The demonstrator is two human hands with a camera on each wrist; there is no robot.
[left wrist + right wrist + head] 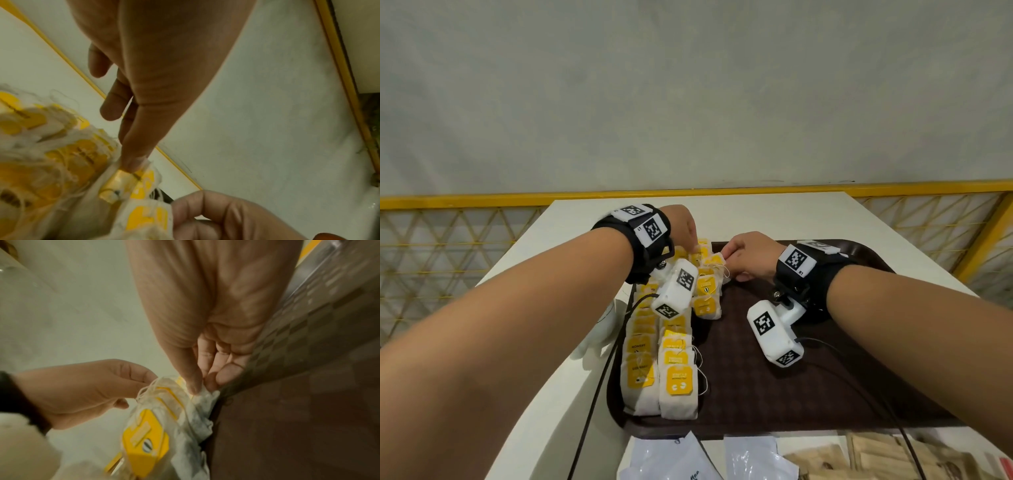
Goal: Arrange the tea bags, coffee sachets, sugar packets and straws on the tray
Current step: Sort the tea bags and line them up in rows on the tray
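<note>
White tabletop (774, 216) fills mid-frame, carrying a dark brown plastic tray (808, 377). White tea bags with yellow tags (674, 359) line its left edge. At the row's far end, left hand (681, 222) and right hand (750, 253) fingers each pinch a bag.

Tea bags (674, 359) in overlapping rows along left side of tray (808, 377), running near to far. Tray on table (544, 359). Sachets (876, 455) and packets (681, 459) on table, near of tray.
</note>
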